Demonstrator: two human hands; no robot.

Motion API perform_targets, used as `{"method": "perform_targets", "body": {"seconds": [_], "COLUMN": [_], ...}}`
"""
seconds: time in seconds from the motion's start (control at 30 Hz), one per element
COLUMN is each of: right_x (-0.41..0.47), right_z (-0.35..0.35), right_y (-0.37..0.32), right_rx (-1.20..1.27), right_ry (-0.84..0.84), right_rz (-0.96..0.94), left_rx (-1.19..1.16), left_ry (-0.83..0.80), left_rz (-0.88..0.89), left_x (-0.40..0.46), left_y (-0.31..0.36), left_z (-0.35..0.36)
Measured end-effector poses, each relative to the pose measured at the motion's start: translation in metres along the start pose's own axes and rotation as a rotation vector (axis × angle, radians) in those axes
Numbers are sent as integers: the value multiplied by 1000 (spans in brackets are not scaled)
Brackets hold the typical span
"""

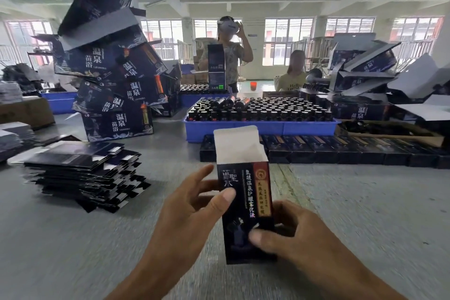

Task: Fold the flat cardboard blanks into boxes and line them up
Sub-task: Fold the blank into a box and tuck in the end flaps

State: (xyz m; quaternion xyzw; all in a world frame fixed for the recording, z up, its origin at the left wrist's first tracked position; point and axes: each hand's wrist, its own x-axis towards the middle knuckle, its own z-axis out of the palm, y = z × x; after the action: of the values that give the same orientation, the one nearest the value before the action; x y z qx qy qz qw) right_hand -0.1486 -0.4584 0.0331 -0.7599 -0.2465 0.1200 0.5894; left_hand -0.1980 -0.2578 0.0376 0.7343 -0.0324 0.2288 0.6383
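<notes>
Both hands grasp 1 upright box (246, 202) over the near desk (365, 202), left hand (192, 204) and right hand (289, 229) equally close, its long axis vertical, top flap seemingly unclosed, and the row of finished boxes (341, 151) lies beyond, far right.

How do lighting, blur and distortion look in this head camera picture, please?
Head view: bright windows backlight the room; wide-angle bending tilts the stacked cartons; motion blur smears the table near both hands, while the box print stays readable.
</notes>
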Motion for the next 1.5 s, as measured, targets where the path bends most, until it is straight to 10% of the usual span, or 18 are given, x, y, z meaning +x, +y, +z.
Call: {"method": "perform_targets", "body": {"seconds": [0.23, 1.5], "right_x": [-1, -13], "right_z": [-9, -3], "right_y": [-5, -15], "right_rx": [153, -185], "right_ry": [227, 311], "right_rz": [-176, -507], "left_rx": [9, 162], "left_ry": [-51, 48], "left_rz": [23, 412], "left_x": [-8, -13], "left_y": [-6, 2], "left_z": [5, 10]}}
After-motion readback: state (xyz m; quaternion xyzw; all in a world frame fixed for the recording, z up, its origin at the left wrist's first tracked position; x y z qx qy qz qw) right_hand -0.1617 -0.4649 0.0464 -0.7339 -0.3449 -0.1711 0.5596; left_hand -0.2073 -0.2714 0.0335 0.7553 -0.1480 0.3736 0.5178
